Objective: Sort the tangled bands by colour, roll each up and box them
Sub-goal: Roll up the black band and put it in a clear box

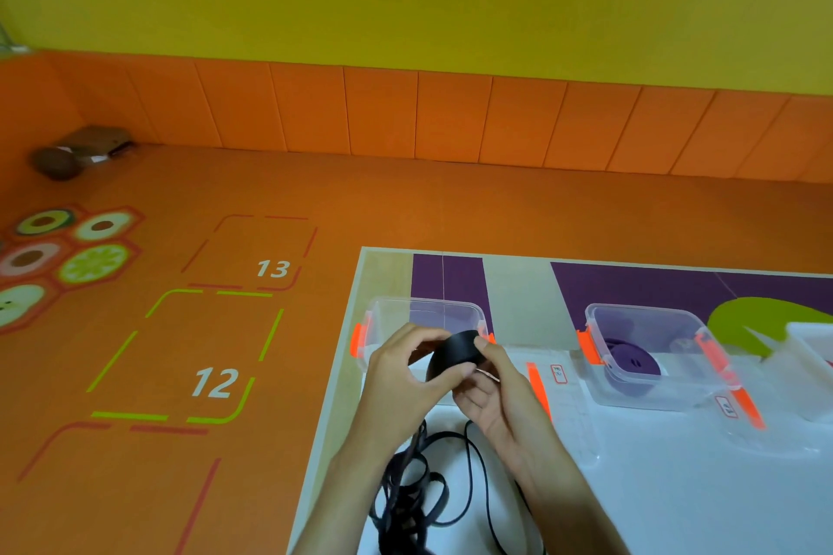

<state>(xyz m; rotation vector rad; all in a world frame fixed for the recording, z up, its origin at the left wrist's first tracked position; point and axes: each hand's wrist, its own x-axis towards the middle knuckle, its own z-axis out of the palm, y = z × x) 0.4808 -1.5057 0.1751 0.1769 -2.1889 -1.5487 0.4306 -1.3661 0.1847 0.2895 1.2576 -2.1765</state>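
Both hands met over the near left part of the white table [703, 505], holding a black roll [455, 351] of band between them. The left hand [405, 379] had its fingers curled over the roll's top and its thumb pressed to the near rim; the right hand [493, 397] lay palm up beneath it, fingers cupped and thumb pinching the roll's right edge. From the roll a loose black band [417, 493] trailed down toward six o'clock into a tangle on the table, partly hidden by the forearms. Just behind the hands, at twelve o'clock, stood a clear box [383, 322] with orange clips, its front wall blocked by the knuckles. At three o'clock from the hands a flat clear lid [570, 415] lay on the table, and beyond it, at two o'clock, a second clear box [676, 394] held a coiled purple band [631, 364]. Off the table, at nine o'clock, the orange floor [405, 203] carried dashed outlines numbered 12 and 13, with a brown object [81, 151] in the far corner at ten o'clock.
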